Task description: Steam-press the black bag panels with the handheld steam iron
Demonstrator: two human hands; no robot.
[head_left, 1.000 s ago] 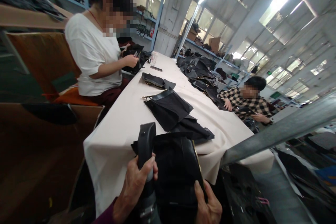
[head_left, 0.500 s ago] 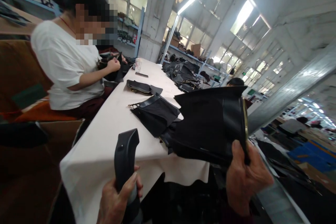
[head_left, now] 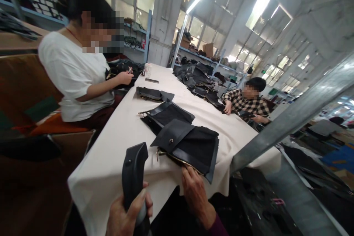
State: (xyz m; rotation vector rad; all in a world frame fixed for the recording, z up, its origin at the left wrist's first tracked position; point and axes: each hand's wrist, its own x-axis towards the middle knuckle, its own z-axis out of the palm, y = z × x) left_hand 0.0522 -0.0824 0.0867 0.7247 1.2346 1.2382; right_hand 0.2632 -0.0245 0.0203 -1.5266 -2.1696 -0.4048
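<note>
My left hand [head_left: 125, 215] is wrapped round the grip of a dark grey hand tool [head_left: 133, 177], which stands upright at the table's near edge. My right hand [head_left: 195, 195] touches the near edge of a black bag piece [head_left: 190, 145] with a gold zip, which lies flat on the white cloth-covered table [head_left: 118, 155]. Its fingertips press at the zip edge. A second black piece [head_left: 166, 115] lies just behind the first.
A person in a white top [head_left: 74, 77] sits at the table's left side handling black material. Another person in a checked shirt [head_left: 247, 103] sits at the right. More black pieces [head_left: 153, 94] and a pile [head_left: 197, 79] lie farther along. A metal beam [head_left: 290, 118] slants at right.
My right hand has brought the black bag piece down from the air and laid it flat on the table. The left hand stays on the tool.
</note>
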